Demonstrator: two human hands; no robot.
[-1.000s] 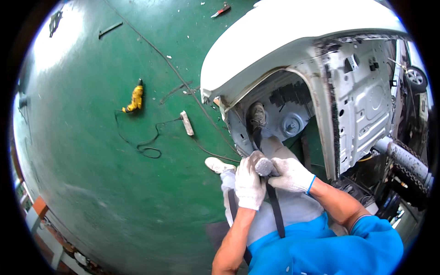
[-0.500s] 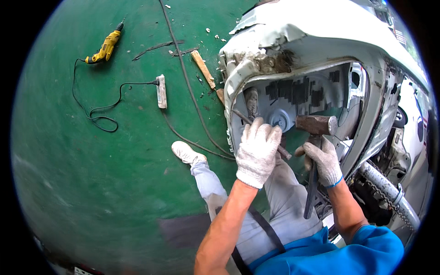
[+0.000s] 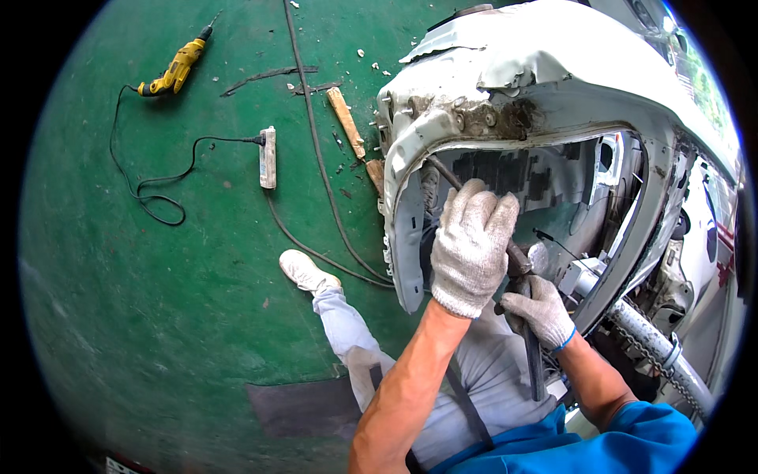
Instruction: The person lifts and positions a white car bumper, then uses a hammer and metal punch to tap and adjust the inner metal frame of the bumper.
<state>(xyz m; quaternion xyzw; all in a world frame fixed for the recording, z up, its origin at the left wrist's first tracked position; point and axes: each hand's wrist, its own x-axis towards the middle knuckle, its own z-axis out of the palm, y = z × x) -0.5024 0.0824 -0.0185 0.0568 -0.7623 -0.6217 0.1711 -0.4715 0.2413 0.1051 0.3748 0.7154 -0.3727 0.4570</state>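
My left hand [image 3: 471, 253], in a white knit glove, is closed around a metal bar [image 3: 518, 257]. The bar slants from the opening of a white car body panel [image 3: 584, 55] down towards my right hand, and its far end is hidden behind the panel's edge. In my gloved right hand [image 3: 541, 310] is a hammer [image 3: 538, 257], gripped by its dark handle not far below the head. The hammer head is right beside the bar's near end; whether they touch I cannot tell. Crumpled, torn metal shows along the panel's upper edge.
On the green floor at the left lie a yellow corded drill [image 3: 174, 69] and a white power strip [image 3: 268, 158]. A long cable [image 3: 316, 142] and a wooden piece [image 3: 346, 122] lie nearer the car. At the right is a metal tube [image 3: 655, 344] with a chain.
The hammer head has come down and left to the bar's near end. My left hand and the bar sit further right in view, and the view itself has shifted slightly.
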